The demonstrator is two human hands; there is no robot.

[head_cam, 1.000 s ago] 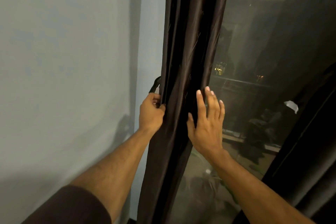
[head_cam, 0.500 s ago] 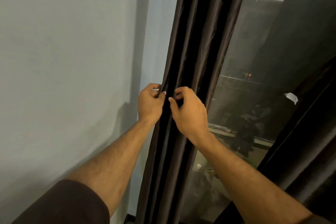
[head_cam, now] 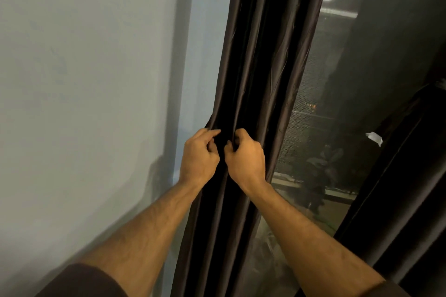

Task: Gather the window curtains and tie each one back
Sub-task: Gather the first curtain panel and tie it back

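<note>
Pale wall (head_cam: 84, 79) fills the left side, and dark night glass (head_cam: 337, 128) fills the right. Between them hangs the long dark curtain (head_cam: 265, 55), bunched into thick folds beside the window edge.

At the middle of the bunch, the left hand (head_cam: 199, 155) has its fingers curled in, pinching something dark at the front of the folds. It looks like a tie strap, but it is too dark to tell. Just beside it, nearly touching, the right hand (head_cam: 245, 157) is curled the same way, pinching the cloth or the other end of the strap.

I think the tying step is happening now. To do it well, both hands should keep all the folds tucked inside the loop, pull snug, and fasten it flat so nothing slips out.

Far right, a second curtain (head_cam: 398, 200) hangs beside the glass, with a small white scrap (head_cam: 374, 138) near it.
</note>
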